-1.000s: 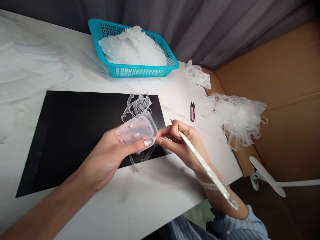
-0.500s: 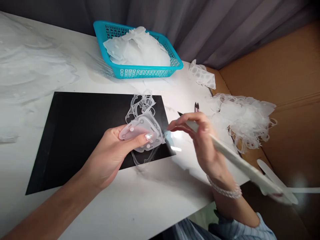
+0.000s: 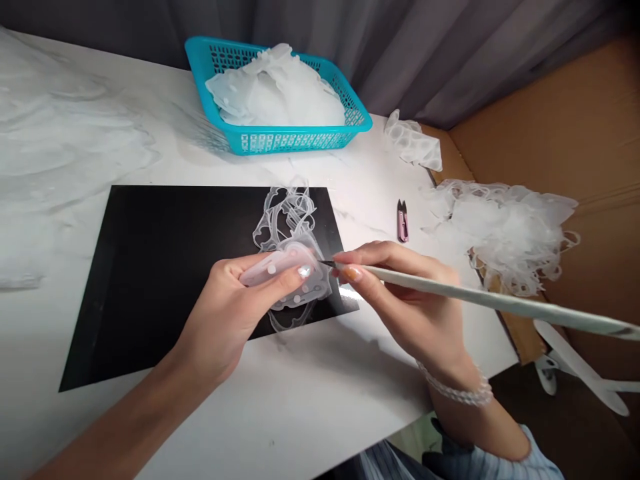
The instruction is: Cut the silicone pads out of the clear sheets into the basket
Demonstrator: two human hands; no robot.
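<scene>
My left hand (image 3: 225, 313) is closed on a translucent soft plastic piece (image 3: 315, 288) with small round knobs, its thumb pressed on top. In my right hand (image 3: 425, 313) is a long, thin craft knife (image 3: 480, 303) with a pale handle, gripped like a pen. Its dark pointed tip meets the right edge of the piece, though exact contact cannot be made out. Beneath the piece lies a black mat (image 3: 160, 267). Stringy clear offcuts (image 3: 283, 217) rest on the mat just behind my left fingers.
A blue basket (image 3: 295, 139) heaped with translucent pieces stands at the back. Small pink thread snips (image 3: 403, 223) lie right of the mat. A pile of clear scraps (image 3: 505, 227) sits by a cardboard box (image 3: 565, 127). More translucent sheets (image 3: 65, 140) cover the left side.
My right hand has turned and brought the knife's tip left to the piece's edge, closing its fingers near the blade. The left hand still holds the piece, slightly tilted.
</scene>
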